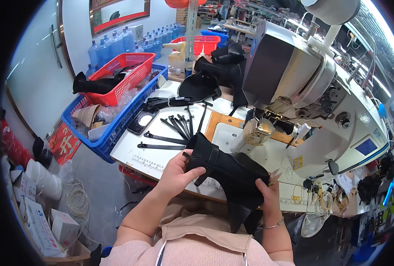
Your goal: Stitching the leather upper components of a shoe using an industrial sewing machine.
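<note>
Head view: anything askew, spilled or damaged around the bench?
No spill or obvious damage, including on the black boot upper in hand. One oddity: at the left, a black piece juts out past the rim of the red basket instead of lying inside.

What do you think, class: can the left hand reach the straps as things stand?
Probably yes: the straps lie close by, left ends uncovered, though the left hand is holding the boot.

Room to pass over tabletop (131,143) left of black boot (232,173), straps (166,146) beyond, sewing machine (305,82) blocking right
</note>
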A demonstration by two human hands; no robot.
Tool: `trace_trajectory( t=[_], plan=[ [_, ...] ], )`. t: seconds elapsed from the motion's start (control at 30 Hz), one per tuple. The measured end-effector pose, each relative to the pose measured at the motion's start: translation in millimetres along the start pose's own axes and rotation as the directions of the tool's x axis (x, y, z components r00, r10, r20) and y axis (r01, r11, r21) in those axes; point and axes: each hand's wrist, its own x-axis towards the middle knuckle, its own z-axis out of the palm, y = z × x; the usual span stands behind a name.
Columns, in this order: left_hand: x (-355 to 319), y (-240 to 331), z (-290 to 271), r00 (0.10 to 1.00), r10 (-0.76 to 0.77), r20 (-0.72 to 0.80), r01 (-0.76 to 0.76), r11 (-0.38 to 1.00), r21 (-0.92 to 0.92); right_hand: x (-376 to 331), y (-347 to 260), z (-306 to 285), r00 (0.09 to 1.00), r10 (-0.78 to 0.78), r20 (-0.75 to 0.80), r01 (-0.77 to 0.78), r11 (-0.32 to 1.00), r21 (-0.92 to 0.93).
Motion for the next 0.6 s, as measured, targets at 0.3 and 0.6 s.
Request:
trace_trajectory(
  t=[0.3,0.6],
  plan=[
    [13,81,0,0.622,0.628,0.468,-0.728,0.244,0.641,47,12,-93,0.91,-0.367,-0.192,0.032,0.523,-0.852],
    [19,33,51,0.264,0.207,0.942,-0.926,-0.218,0.308,17,-21,-32,0.909,-0.302,0.287,0.411,0.758,-0.506]
  ],
)
